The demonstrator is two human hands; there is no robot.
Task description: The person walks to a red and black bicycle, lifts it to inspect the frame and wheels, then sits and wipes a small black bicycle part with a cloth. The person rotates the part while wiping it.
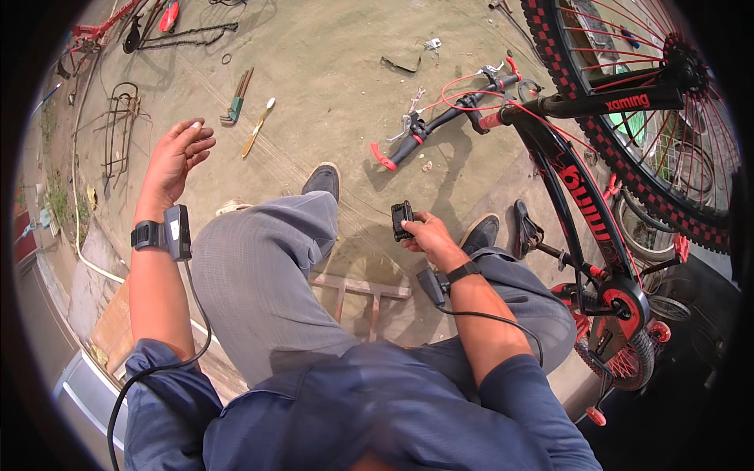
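Observation:
My right hand (433,238) grips a black bicycle pedal (403,221) between thumb and fingers, above the ground between my legs. My left hand (179,156) is raised at the left with its fingers loosely bent and nothing in it. Near it on the ground lie a hex key set in a green holder (235,110) and a toothbrush with a yellowish handle (257,129). At the right, a black and red bicycle frame (589,194) is turned upside down, its saddle (521,228) and handlebar (453,115) down at the ground, its large wheel (630,153) up.
A wire luggage rack (121,132) lies at the left. Farther up are a bicycle chain (188,40), a red frame part (97,32) and a small ring (226,58). A wooden piece (365,287) lies below me. A small spoked wheel (624,359) with red rims stands lower right.

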